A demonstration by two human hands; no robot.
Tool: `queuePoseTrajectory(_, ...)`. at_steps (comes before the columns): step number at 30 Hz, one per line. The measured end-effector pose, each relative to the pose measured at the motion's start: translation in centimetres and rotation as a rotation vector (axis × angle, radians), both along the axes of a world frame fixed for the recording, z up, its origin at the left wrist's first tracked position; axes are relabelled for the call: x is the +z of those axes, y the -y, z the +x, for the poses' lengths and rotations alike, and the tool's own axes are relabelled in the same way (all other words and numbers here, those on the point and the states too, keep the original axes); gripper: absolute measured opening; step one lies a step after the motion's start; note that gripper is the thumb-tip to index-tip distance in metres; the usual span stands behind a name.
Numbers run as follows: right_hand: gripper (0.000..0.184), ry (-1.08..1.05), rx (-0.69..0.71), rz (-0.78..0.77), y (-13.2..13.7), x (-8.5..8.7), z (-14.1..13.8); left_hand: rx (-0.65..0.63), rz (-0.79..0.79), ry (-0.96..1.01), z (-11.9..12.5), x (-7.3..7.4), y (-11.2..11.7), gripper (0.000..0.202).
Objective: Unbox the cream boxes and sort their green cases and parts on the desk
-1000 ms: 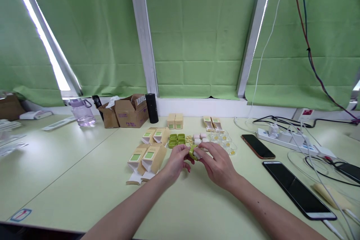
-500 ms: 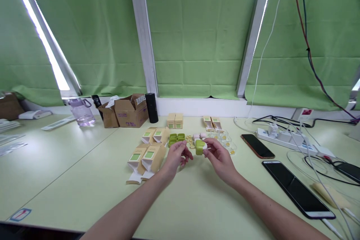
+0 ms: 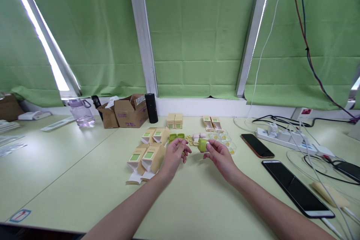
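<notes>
In my right hand [image 3: 222, 157], a small green rounded plastic piece [image 3: 202, 145] is pinched between thumb and fingertips. A pale yellow ring-like part [image 3: 195, 143] shows at its left end, and a white part shows near my fingers. My left hand [image 3: 174, 154] hovers just left of the piece, apart from it, its fingers loosely curled with gaps and nothing visible in them. Behind the hands lie green square pieces [image 3: 180, 136], small yellow parts [image 3: 188, 138], pale pink pieces [image 3: 199, 135] and clear domed pieces with yellow spots [image 3: 231, 147].
Several open beige cartons [image 3: 153, 157] stand left of my left hand, with more cartons [image 3: 174, 120] behind. Two phones [image 3: 295, 187] and a power strip [image 3: 284, 138] with cables lie right. A brown box [image 3: 131, 112], black cylinder [image 3: 151, 108] and water bottle [image 3: 81, 112] stand at the back left.
The green piece has turned in my right hand, so its yellow ring end now points left. It has risen slightly. My left hand has shifted a little left and its fingers have loosened.
</notes>
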State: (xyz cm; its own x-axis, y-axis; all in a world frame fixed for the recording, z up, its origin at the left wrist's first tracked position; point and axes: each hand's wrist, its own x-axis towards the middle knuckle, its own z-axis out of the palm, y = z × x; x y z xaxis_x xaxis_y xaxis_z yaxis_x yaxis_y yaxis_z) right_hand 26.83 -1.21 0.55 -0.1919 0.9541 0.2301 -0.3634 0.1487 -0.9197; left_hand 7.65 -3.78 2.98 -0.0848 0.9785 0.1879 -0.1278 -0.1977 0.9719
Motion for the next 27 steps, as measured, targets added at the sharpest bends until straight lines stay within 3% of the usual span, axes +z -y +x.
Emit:
queuePoseTrajectory(4,0.048,0.139,-0.076,0.101,0.1,-0.4,-0.1,0.053,0.123,-0.096,0.2,0.1,0.2,0.04)
queuePoseTrajectory(7,0.038,0.314,-0.154,0.266,0.6,-0.5,0.0,0.092,0.206,-0.169,0.4,0.2,0.7,0.037)
queuePoseTrajectory(12,0.026,0.571,-0.301,0.608,1.0,-0.5,0.2,0.031,0.228,-0.274,0.8,0.0,1.4,0.039)
queuePoseTrajectory(16,0.029,0.683,-0.365,0.816,1.0,-0.8,0.3,-0.021,0.241,-0.335,1.1,-0.3,1.6,0.041)
queuePoseTrajectory(27,0.048,0.83,-0.396,1.01,1.4,-0.5,0.6,-0.159,0.203,-0.222,1.3,-0.2,1.6,0.034)
